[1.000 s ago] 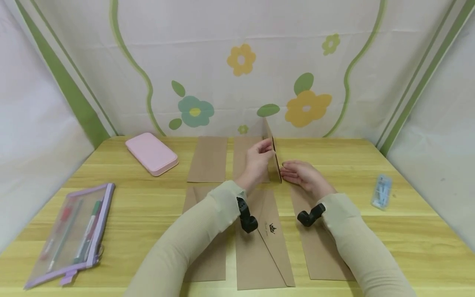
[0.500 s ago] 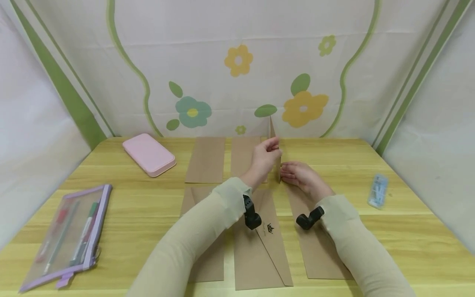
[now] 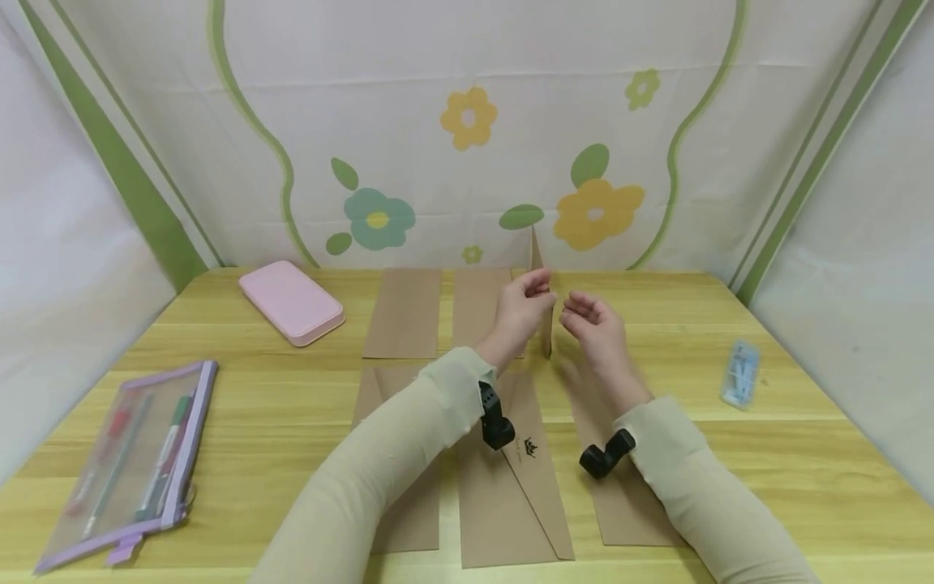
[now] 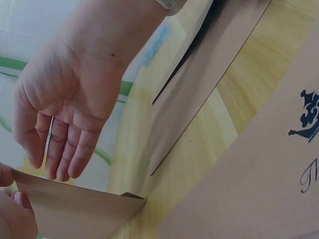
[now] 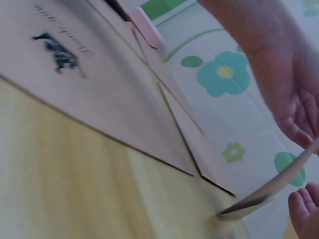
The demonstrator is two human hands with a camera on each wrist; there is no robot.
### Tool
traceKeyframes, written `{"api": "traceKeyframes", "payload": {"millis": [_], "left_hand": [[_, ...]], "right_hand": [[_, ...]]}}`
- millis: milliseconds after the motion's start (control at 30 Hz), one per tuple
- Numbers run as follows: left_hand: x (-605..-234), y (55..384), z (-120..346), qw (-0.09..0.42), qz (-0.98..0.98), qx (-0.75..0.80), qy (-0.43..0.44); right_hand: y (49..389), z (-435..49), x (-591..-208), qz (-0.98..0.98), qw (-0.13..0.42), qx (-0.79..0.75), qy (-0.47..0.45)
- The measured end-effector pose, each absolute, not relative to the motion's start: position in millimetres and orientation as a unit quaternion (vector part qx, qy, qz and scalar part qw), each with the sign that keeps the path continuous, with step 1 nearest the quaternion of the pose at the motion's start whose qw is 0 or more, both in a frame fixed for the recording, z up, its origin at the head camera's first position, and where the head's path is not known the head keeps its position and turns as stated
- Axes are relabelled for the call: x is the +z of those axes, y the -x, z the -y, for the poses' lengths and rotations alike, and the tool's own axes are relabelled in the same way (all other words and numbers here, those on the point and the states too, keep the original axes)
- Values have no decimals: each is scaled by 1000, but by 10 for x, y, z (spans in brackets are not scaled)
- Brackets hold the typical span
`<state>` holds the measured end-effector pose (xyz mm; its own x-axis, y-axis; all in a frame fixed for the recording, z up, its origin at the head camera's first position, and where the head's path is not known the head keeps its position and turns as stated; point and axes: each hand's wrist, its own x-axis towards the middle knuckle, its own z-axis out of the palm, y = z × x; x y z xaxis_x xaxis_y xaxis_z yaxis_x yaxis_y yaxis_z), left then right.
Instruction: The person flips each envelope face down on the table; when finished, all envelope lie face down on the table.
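Observation:
A brown paper envelope (image 3: 546,334) stands on edge on the table, its narrow side towards me in the head view. My left hand (image 3: 518,312) pinches its upper part between thumb and fingers; the left wrist view shows this envelope (image 4: 75,206) from its broad face. Just to the right, my right hand (image 3: 597,328) is held up with fingers loosely bent, apart from the envelope and holding nothing. Flat under my forearms lie a brown envelope (image 3: 511,519) with a printed crown, another (image 3: 412,519) to its left and one (image 3: 623,507) beneath the right arm.
Two more flat envelopes, a left one (image 3: 401,316) and a middle one (image 3: 476,304), form a back row. A pink case (image 3: 292,300) and a see-through pouch (image 3: 131,454) with pens lie left. A small light-blue box (image 3: 740,373) lies right. A floral curtain (image 3: 409,122) hangs behind.
The upright envelope and left hand shifted slightly right, then stayed in place. My right hand has come off the envelope's lower edge and risen a little.

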<state>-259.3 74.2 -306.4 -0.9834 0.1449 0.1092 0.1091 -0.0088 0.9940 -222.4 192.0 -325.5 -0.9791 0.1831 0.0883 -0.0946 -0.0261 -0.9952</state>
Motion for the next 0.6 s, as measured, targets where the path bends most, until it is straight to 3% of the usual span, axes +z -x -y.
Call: {"api": "traceKeyframes", "payload": {"millis": [400,600], "left_hand": [[-3068,2566,-740,21,-698,709,-96],[-3061,2569,-724,13,-692,715,-99]], "right_hand": [[2223,-1702,-3435,692,164,702,51],[2220,-1654,-3420,768,225,596,61]]}}
